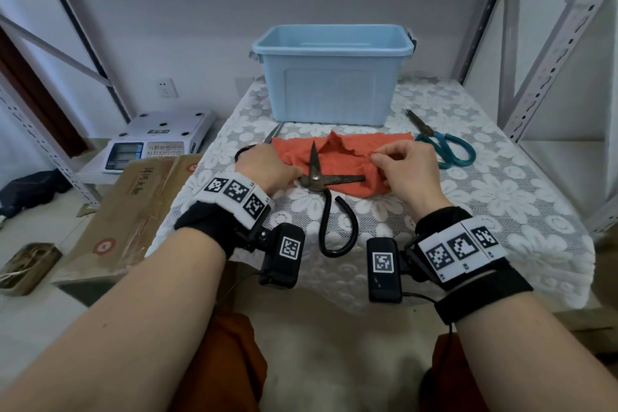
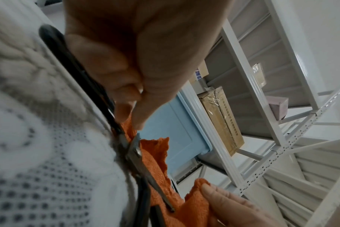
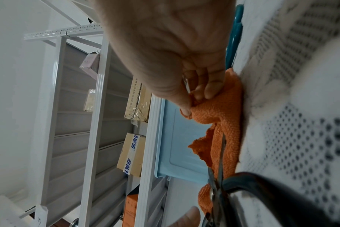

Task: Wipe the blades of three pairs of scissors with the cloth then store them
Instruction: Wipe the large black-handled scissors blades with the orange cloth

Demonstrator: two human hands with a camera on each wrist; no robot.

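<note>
A large pair of black-handled scissors (image 1: 315, 179) (image 2: 145, 169) lies on the orange cloth (image 1: 351, 154) (image 2: 153, 156) (image 3: 223, 116). Its blades are spread, one toward the bin and one to the right. My left hand (image 1: 296, 177) (image 2: 132, 118) pinches the cloth's left edge beside the scissors' pivot. With thumb and fingers my right hand (image 1: 378, 159) (image 3: 192, 104) pinches the cloth's right edge and holds it slightly raised. Teal-handled scissors (image 1: 448, 147) lie at the right. A third pair (image 1: 272, 134) is partly hidden behind my left hand.
A light-blue bin (image 1: 331, 90) (image 2: 175, 130) (image 3: 184, 138) stands open behind the cloth on the lace-covered table (image 1: 468, 211). Shelf uprights (image 1: 551, 60) rise at the right. A scale (image 1: 160, 140) and a cardboard box (image 1: 133, 211) sit lower left.
</note>
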